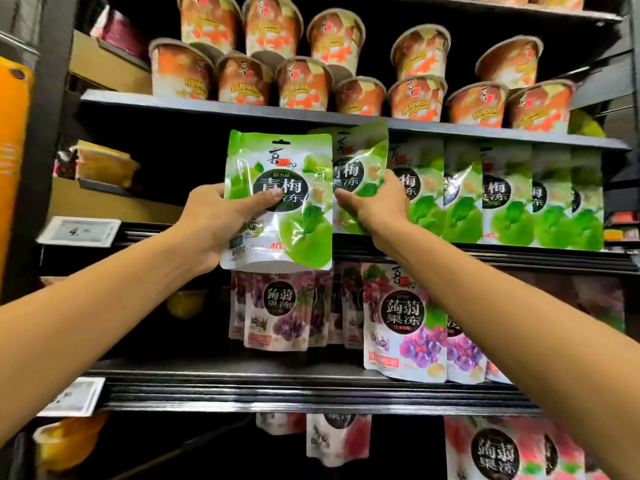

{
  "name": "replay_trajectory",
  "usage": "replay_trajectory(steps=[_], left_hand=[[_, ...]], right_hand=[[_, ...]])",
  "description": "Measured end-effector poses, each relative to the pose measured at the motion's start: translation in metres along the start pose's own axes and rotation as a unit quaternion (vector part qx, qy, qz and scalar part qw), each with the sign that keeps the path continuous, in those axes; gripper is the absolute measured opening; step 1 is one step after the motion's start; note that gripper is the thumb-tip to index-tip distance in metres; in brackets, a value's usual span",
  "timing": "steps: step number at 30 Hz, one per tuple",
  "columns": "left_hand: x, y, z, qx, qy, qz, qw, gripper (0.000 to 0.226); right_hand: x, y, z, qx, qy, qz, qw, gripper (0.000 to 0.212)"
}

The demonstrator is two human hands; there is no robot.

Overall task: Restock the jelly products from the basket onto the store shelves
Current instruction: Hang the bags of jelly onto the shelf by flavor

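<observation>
Our left hand (211, 226) grips a green pouch (294, 157) mid-frame; right hand (377, 206) pinches the row's front pouch (356, 157), likely clearing a slot.

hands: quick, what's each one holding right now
Left hand: grips the front green pouch.
Right hand: grips the second green pouch just behind it.

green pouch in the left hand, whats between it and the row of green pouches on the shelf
Head view: a tilted green pouch, gripped by the right hand, lies between the pouch that the left hand holds and the row.
</observation>
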State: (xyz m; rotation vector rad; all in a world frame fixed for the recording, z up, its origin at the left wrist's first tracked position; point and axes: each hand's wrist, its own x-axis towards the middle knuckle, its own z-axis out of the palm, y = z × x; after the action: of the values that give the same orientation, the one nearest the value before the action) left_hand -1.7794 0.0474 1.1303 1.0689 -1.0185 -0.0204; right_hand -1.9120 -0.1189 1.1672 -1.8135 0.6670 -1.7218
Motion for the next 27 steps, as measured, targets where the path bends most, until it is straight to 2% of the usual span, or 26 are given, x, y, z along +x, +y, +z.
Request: replay_trajectory(steps=[3, 6, 7, 12, 16, 22, 27], left_hand=[[-0.001, -0.003, -0.003, 0.001, 0.002, 0.000, 1.000, 0.035], [-0.001, -0.008, -0.009, -0.003, -0.003, 0.006, 1.000, 0.029], [-0.001, -0.009, -0.010, -0.002, -0.003, 0.007, 1.000, 0.028], [0.000, -0.015, -0.012, -0.013, -0.002, -0.002, 1.000, 0.025], [0.000, -0.015, -0.008, -0.017, -0.004, 0.004, 1.000, 0.023], [-0.003, -0.011, -0.003, -0.035, -0.010, 0.005, 0.999, 0.021], [-0.001, -0.009, -0.007, -0.029, -0.004, 0.006, 1.000, 0.021]], right_hand=[[-0.003, 0.002, -0.004, -0.042, -0.025, -0.028, 0.998, 0.089], [-0.002, -0.001, -0.018, -0.059, -0.080, -0.014, 0.995, 0.051], [-0.001, -0.001, -0.023, -0.064, -0.095, -0.013, 0.993, 0.045], [0.001, 0.002, -0.045, -0.124, -0.108, -0.017, 0.986, 0.043], [-0.001, 0.007, -0.046, -0.167, -0.075, -0.039, 0.982, 0.056], [-0.007, 0.004, -0.033, -0.226, -0.038, -0.015, 0.973, 0.054], [-0.016, 0.000, -0.023, -0.238, -0.032, -0.001, 0.971, 0.044]])
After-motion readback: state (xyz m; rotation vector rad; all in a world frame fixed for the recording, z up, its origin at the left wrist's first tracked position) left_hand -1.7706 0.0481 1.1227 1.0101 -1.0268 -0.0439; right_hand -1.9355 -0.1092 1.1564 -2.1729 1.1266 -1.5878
